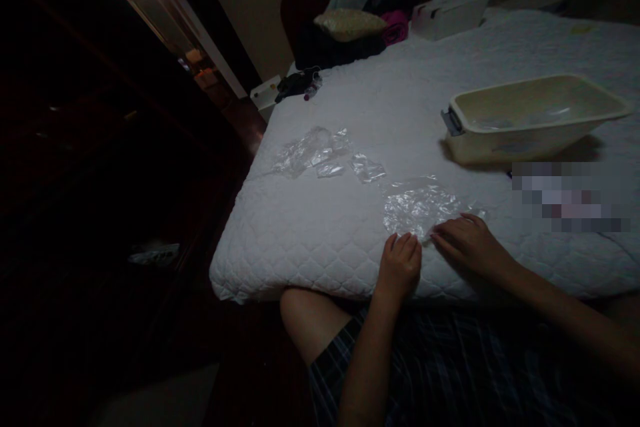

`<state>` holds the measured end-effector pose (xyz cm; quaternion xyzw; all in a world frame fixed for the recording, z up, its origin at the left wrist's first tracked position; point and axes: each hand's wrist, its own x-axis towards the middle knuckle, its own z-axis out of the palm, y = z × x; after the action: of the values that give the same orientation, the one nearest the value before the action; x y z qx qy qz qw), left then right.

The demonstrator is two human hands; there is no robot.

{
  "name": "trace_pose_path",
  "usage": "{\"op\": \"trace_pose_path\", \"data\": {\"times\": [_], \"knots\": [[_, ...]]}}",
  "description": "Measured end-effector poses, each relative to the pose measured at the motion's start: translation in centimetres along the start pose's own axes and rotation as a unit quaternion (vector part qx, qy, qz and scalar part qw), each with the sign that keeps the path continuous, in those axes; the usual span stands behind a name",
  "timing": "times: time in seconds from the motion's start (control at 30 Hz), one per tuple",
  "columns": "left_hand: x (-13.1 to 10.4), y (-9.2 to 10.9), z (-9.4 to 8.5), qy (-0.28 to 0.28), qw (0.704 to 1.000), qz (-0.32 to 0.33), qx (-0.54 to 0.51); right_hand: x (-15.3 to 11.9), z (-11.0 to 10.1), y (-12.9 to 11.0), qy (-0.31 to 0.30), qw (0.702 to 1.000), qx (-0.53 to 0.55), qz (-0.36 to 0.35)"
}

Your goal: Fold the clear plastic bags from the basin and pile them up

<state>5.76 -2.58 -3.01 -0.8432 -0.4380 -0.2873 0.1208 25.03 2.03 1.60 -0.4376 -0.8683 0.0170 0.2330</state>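
Observation:
A crinkled clear plastic bag (417, 207) lies flat on the white quilted bed cover in front of me. My left hand (401, 265) rests at the bag's near left corner, palm down, its fingers stretched out and slightly apart; its thumb is hidden. To the right, my right hand (470, 243) has thumb and forefinger together at the near edge of the bag, with the other fingers reaching over its right side. Beyond my hands, smaller clear plastic pieces (367, 168) and a larger crumpled clear sheet (305, 150) lie on the cover.
A cream plastic bin (530, 147) with a grey latch stands on the bed (300, 233) at the right, some clear plastic inside it. A blurred-out patch (570, 199) lies before it. A white box (450, 15), a magenta roll (395, 27) and a pillow (350, 25) sit at the back.

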Motion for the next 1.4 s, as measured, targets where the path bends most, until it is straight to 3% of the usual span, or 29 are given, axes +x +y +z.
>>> {"op": "trace_pose_path", "data": {"times": [0.2,0.53,0.9,1.07,1.27,1.4], "knots": [[0.1,0.1,-0.3,-0.016,1.0,-0.006,-0.002,0.5,0.4,-0.3,0.002,1.0,-0.003,0.018],[-0.1,-0.1,0.0,0.001,1.0,0.005,0.006,0.7,0.4,-0.6,-0.028,0.997,-0.06,-0.044],[0.1,-0.3,0.4,0.045,0.998,0.038,0.029,0.7,-0.1,-1.0,-0.044,0.998,0.003,-0.037],[0.1,-0.2,0.3,0.064,0.998,0.024,0.005,0.0,-1.4,0.2,-0.022,0.996,0.088,-0.023],[0.2,-0.2,-0.1,0.061,0.998,0.01,-0.014,-1.7,-3.3,2.5,-0.019,0.996,0.092,0.003],[0.4,0.4,0.3,0.061,0.997,0.012,-0.037,-3.0,-3.2,3.4,-0.029,0.995,0.097,-0.002]]}}
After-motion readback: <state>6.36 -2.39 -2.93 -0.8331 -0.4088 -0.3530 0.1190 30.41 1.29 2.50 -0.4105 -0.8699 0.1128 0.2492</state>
